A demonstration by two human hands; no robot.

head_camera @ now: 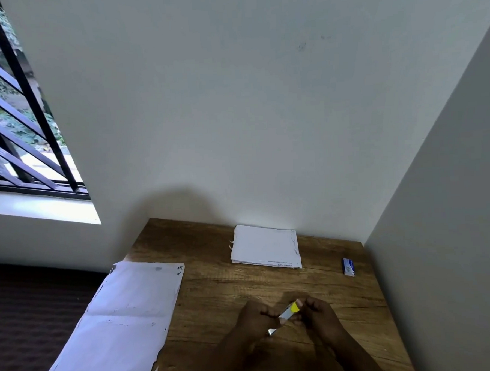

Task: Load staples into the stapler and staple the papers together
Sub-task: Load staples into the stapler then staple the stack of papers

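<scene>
A small silver stapler [287, 313] with a yellow end is held between both hands just above the wooden table [215, 289]. My left hand [255, 319] grips its lower silver end. My right hand [316, 313] pinches the yellow end with its fingertips. A stack of white papers [265, 246] lies flat at the back of the table near the wall. A small blue staple box [348, 267] sits at the back right, apart from both hands.
A large white sheet [123, 325] lies over the table's left edge and hangs past it. Walls close the table in at the back and on the right. A barred window is at the upper left. Dark floor lies to the left.
</scene>
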